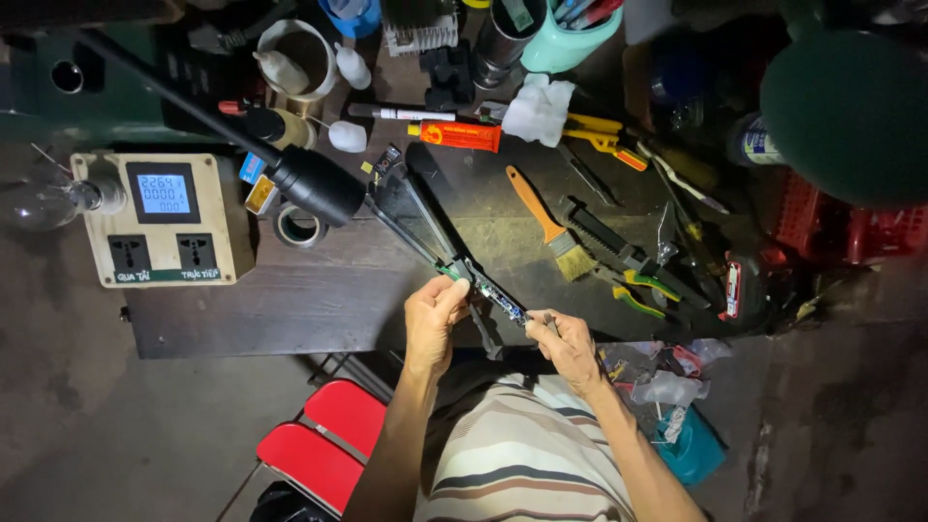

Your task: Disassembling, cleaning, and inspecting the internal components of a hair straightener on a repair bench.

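My left hand (434, 317) pinches one end of a narrow green circuit board (491, 290) just over the near edge of the dark workbench (290, 300). My right hand (564, 343) holds the board's other end between thumb and fingers. The board is slim and long, with small parts along it. It lies slanted between both hands. A long dark casing piece (411, 217) stretches away from my left hand toward the back of the bench.
A beige meter box with two sockets and a lit screen (162, 217) sits at the left. A black lamp head (314, 184) hangs over the bench. An orange-handled brush (551, 222), pliers (646, 288), tape roll (298, 225), orange tube (460, 135) and cups lie around. A red stool (324, 440) stands below.
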